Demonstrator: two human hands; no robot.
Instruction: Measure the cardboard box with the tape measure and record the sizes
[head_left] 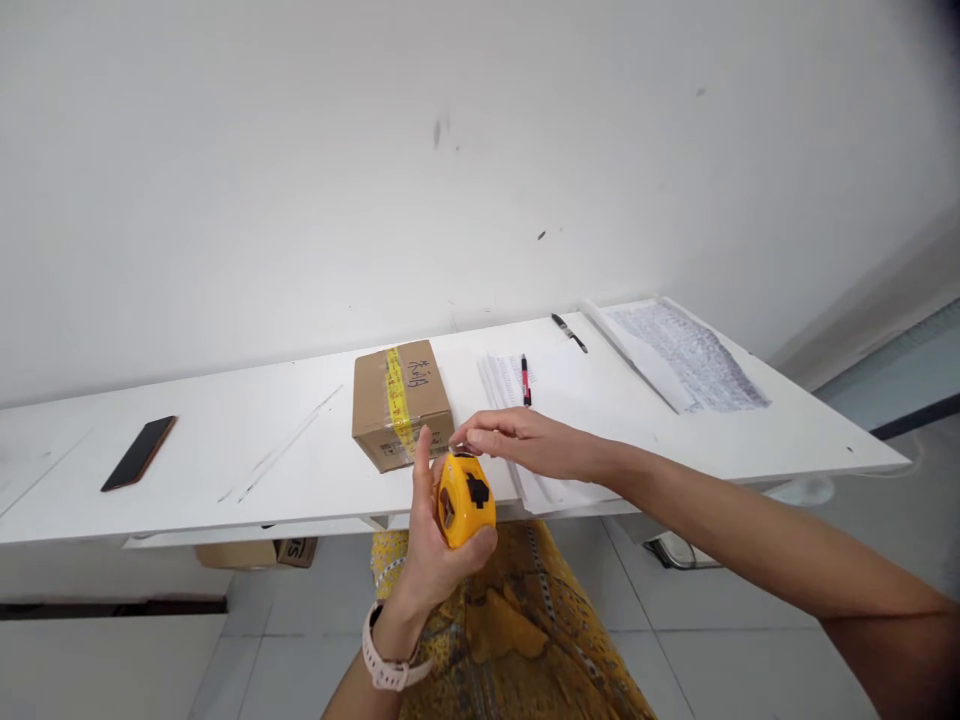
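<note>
A yellow tape measure (pixel 466 505) with black parts is gripped in my left hand (pixel 435 555), in front of the desk's near edge. My right hand (pixel 517 440) reaches across from the right, its fingers bent at the top of the tape measure, where a small piece of metal shows. Whether the fingertips pinch that metal end is hard to see. Just behind both hands a brown cardboard box (pixel 375 395) stands on the white desk, sealed with yellow printed tape and marked with handwriting.
Right of the box lie paper sheets (pixel 555 390) with a red and black pen (pixel 526 378). Farther back are a black pen (pixel 570 333) and an open written notebook (pixel 675 355). A phone (pixel 139 452) lies at the left. Another carton (pixel 247 553) sits below the desk (pixel 247 430).
</note>
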